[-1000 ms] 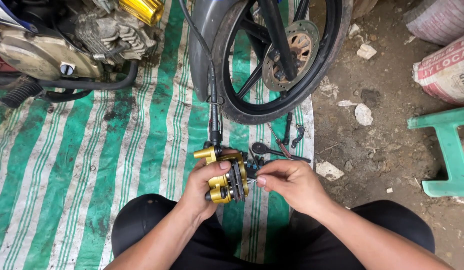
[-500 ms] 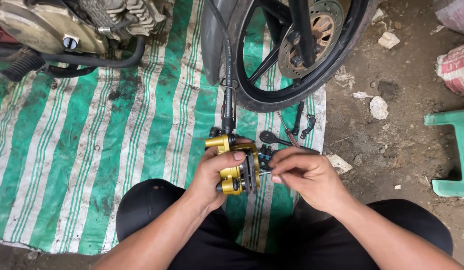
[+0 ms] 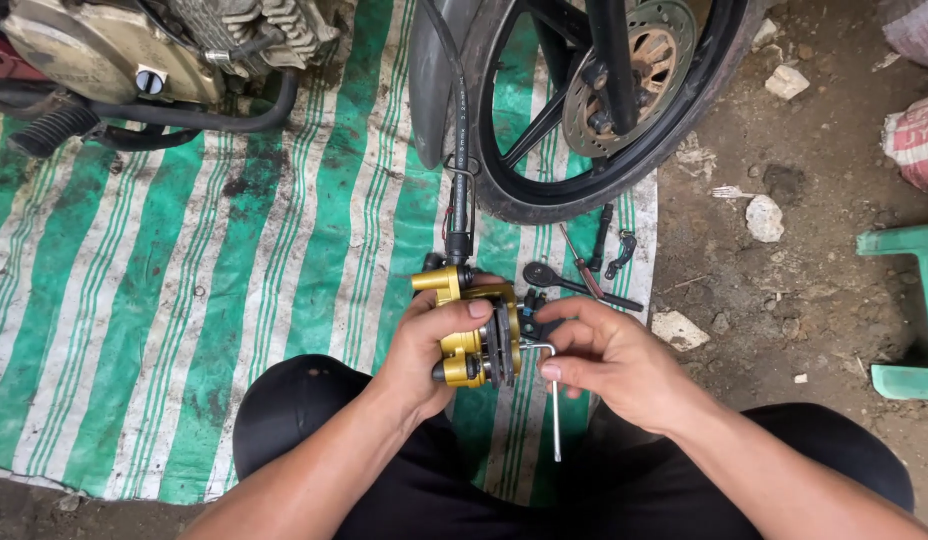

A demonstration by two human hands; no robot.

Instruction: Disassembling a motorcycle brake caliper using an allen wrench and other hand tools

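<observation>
My left hand [image 3: 426, 345] grips a gold brake caliper [image 3: 467, 330] with dark pads, held above my knees. A black hose [image 3: 458, 180] runs from the caliper's top up past the front wheel [image 3: 624, 110]. My right hand [image 3: 609, 360] pinches a silver L-shaped hex key [image 3: 554, 400]; its short end points into the caliper's side and its long arm hangs down.
A green and white striped tarp [image 3: 184, 300] covers the ground under the motorcycle engine [image 3: 134, 50]. A ratchet and bolts [image 3: 584, 270] lie by the tyre. Bare dirt with stones is on the right, with a green plastic stool [image 3: 909, 310] at the edge.
The view has dropped slightly toward my lap. The hex key's long arm now hangs visibly below my right hand, against the caliper's side.
</observation>
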